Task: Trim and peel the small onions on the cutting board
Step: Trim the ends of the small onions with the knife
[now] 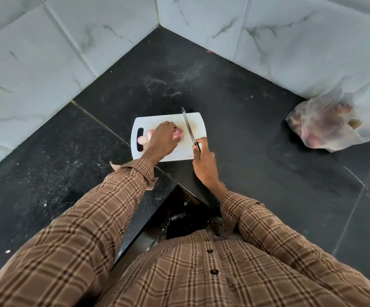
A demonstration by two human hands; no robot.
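Resting near the middle of the table, the board (168,151) carries the onions — one (178,134) is held under the left hand (163,140), whose fingers (171,125) are curled down over it, and two pale, apparently peeled ones (142,140) lie beside the handle slot at the board's left edge. The knife (188,127) is gripped by the right hand (204,161) at the board's near right corner, with fingers wrapped round the handle and the blade pointed toward the far edge, just right of the held onion; whether the edge touches the board cannot be told. A thin plastic bag (325,127) with more onions inside sits well apart, against the wall at the table's right side.

Such onions are judged to be light, firm and round, so rolling under the blade is to be expected; the dry outer skin is papery and tears easily, while the peeled flesh beneath is likely slippery. A hold across the onion's middle is advised, fingertips tucked back from the blade, with root and tip ends left exposed for trimming. The skin is then best lifted from a cut end — pinched at its loosened rim and drawn off.
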